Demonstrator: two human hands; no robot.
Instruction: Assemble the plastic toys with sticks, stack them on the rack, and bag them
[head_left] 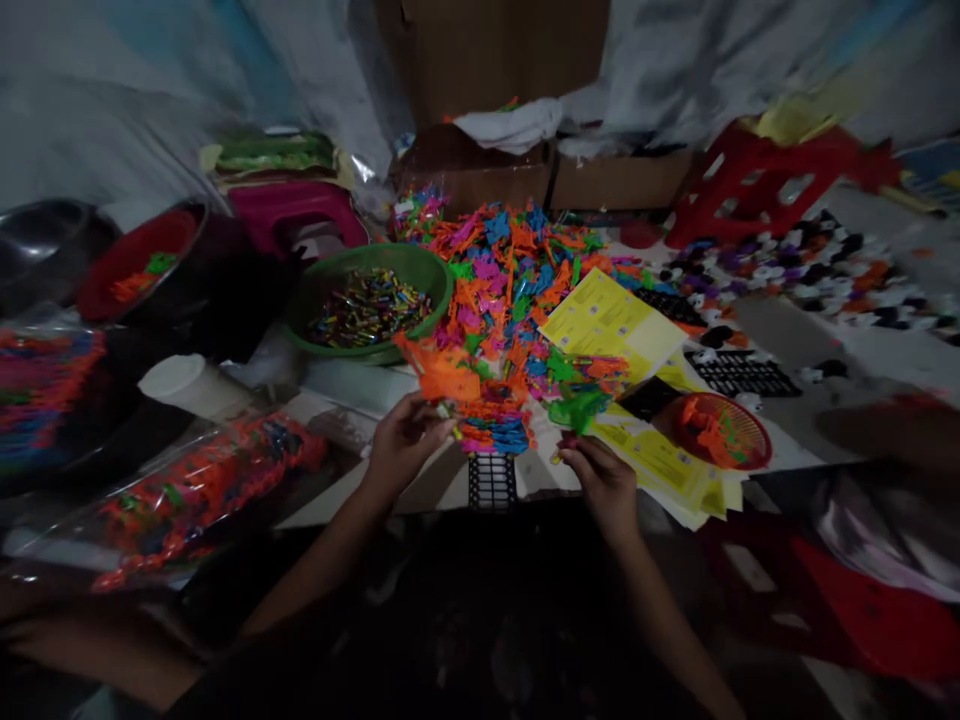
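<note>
My left hand (405, 440) is closed at the table's front, pinching an orange plastic toy figure (448, 372). Small yellowish and pale bits show by its fingertips; blur hides what they are. Opposite it, my right hand (606, 478) pinches a green plastic toy figure (579, 408), with a small yellow piece near the fingertips. Between the hands lies a black slotted rack (492, 482), and colourful toy pieces (496, 434) are lined up just behind it. A large heap of mixed plastic figures (495, 270) spreads farther back.
A green basin (442, 292) holds many small coloured cylinders. Yellow printed sheets (611, 318) and a red basket (763, 440) are on the right. Bagged toys (187, 500) and a white cup-like roll (187, 385) lie left. Other people's arms (97, 640) reach in at both sides.
</note>
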